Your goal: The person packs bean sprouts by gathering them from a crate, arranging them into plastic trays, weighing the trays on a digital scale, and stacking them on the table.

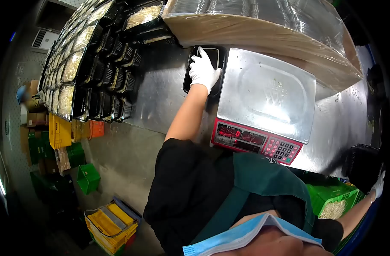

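Observation:
My left hand [204,71], in a white glove, lies over a black plastic tray [187,79] on the metal table, left of the scale. Its index finger stretches forward and the thumb is spread to the side. Much of the tray is hidden under the hand. At the far right edge my right hand [377,187], also gloved in white, is beside a stack of black trays [362,165]. Its visible fingers are extended; contact with the stack is unclear. The scale [267,94] has a bare steel platform and a red front panel with lit digits.
Stacked black trays of pale sprouts [73,66] stand at the left. A plastic-lined carton [263,32] is behind the scale. A green crate [333,194] with sprouts sits at lower right. Yellow crates [111,222] stand on the floor. Another person [32,102] is at far left.

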A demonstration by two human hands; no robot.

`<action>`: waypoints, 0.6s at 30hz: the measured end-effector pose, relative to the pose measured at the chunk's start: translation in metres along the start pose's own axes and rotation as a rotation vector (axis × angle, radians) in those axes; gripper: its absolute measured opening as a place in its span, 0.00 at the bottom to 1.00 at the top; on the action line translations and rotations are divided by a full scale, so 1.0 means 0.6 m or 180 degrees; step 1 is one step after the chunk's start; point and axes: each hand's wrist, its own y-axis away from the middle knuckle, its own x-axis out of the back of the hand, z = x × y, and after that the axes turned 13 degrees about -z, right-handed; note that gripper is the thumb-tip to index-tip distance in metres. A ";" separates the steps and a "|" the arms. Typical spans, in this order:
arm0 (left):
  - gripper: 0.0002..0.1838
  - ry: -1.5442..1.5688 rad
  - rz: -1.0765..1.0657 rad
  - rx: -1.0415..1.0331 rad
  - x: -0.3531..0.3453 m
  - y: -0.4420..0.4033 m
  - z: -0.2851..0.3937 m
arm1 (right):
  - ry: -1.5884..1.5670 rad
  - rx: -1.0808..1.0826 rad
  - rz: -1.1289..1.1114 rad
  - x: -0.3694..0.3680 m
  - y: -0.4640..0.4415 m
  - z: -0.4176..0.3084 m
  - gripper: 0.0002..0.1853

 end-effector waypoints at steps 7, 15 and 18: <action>0.62 0.0406 0.0021 0.0325 0.002 0.005 0.017 | -0.1506 0.1334 0.0773 0.018 0.154 -0.011 0.25; 0.47 0.2838 0.1051 -0.1198 -0.024 0.120 -0.097 | -0.3624 0.0738 -0.0718 0.081 0.445 -0.099 0.24; 0.28 0.4082 0.1195 -0.0979 -0.051 0.205 -0.098 | -0.3305 0.1110 -0.1104 0.059 0.480 -0.119 0.23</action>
